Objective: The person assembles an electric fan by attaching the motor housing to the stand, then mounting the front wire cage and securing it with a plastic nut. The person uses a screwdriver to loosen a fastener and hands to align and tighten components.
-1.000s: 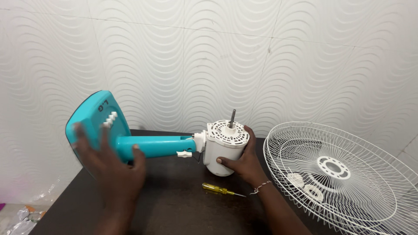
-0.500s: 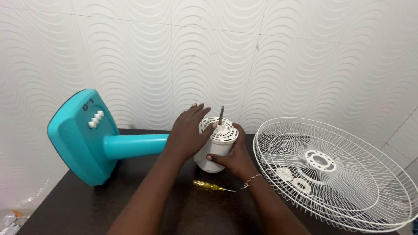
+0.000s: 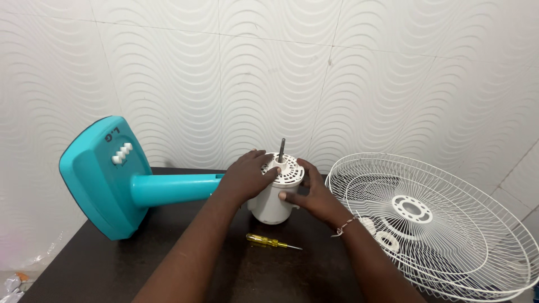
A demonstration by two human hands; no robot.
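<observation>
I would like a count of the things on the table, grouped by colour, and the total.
Teal: 1, the fan base with its stem.
White: 4, the motor housing held by the left hand and the right hand, the wire grille, and two small round parts in it.
Yellow: 1, the screwdriver.
Total: 6

The fan base (image 3: 104, 177) and its neck (image 3: 174, 188) at nine o'clock are teal with white buttons, and the motor housing (image 3: 275, 199) is white with a grey shaft. At six o'clock lies a screwdriver (image 3: 272, 242) with a clear yellow handle, on a table (image 3: 101, 264) that looks dark brown. The wire fan guard (image 3: 432, 219) at three o'clock is white, and the wall tiles (image 3: 337, 73) are white with a wavy relief.
</observation>
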